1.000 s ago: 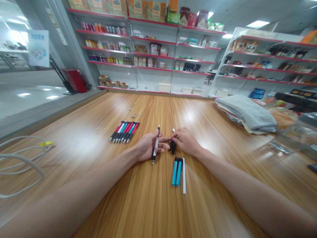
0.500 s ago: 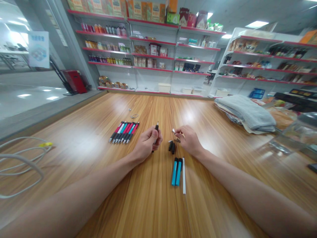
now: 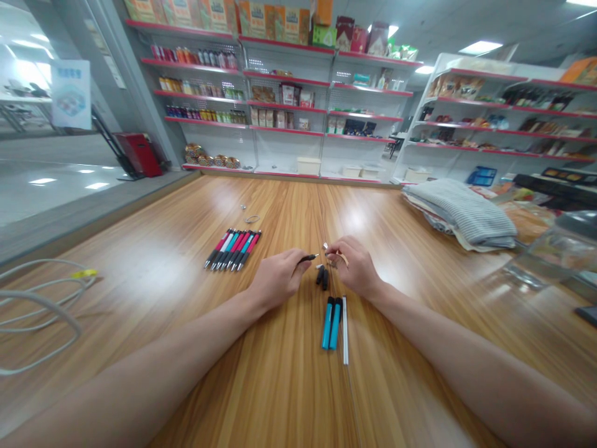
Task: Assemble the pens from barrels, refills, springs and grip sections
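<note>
My left hand is closed around a thin pen insert whose dark tip points right. My right hand pinches a tiny metal part, perhaps a spring, right by that tip. Small black pen pieces lie on the wooden table between the hands. Two blue pen barrels and a white refill lie just in front of them. A row of several assembled red, blue and white pens lies to the left.
Folded grey striped cloth sits at the right. A clear plastic container stands at the far right. White cable loops on the left edge. Small metal rings lie beyond the pens. Store shelves stand behind.
My left hand closed round the pen insert, which lay on its open palm, and turned it from upright to pointing right. My right hand lifted slightly, pinching the small part.
</note>
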The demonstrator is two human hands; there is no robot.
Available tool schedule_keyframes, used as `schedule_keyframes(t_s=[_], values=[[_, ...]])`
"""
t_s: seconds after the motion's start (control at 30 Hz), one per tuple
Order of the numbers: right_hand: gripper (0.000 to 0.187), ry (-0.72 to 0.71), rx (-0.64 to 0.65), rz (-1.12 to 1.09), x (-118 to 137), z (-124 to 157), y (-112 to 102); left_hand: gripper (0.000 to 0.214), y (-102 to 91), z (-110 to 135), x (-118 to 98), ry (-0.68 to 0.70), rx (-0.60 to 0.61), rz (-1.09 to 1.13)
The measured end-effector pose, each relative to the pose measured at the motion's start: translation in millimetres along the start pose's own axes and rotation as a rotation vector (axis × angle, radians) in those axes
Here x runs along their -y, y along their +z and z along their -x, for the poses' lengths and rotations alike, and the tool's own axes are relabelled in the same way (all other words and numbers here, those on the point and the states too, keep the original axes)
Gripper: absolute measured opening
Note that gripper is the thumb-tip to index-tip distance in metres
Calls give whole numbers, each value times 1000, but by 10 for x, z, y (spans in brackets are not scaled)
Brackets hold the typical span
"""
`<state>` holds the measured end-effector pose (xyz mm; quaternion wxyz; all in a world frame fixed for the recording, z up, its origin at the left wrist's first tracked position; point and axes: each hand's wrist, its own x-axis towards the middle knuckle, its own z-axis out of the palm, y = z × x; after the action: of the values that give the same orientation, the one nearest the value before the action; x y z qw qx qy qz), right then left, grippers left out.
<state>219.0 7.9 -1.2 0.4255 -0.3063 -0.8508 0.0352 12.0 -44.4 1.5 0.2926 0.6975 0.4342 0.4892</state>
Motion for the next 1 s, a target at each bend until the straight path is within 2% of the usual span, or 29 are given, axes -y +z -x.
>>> schedule_keyframes(t_s=[0.23,0.33,0.53,0.63,1.0], values=[[12,-54,48,-26,90,-5,-1,10,29,-4,66,65,54,-104],[12,-44,20,-20,93,-1,-2,12,27,-6,80,89,38,-166],[9,-111,15,-26,88,-7,7,23,16,-21,112,180,78,-583],[9,-141,31,-36,105,-9,22,26,11,-23,121,227,101,-704],[10,-150,39,-36,83,10,43,22,27,-39,123,316,91,-704]])
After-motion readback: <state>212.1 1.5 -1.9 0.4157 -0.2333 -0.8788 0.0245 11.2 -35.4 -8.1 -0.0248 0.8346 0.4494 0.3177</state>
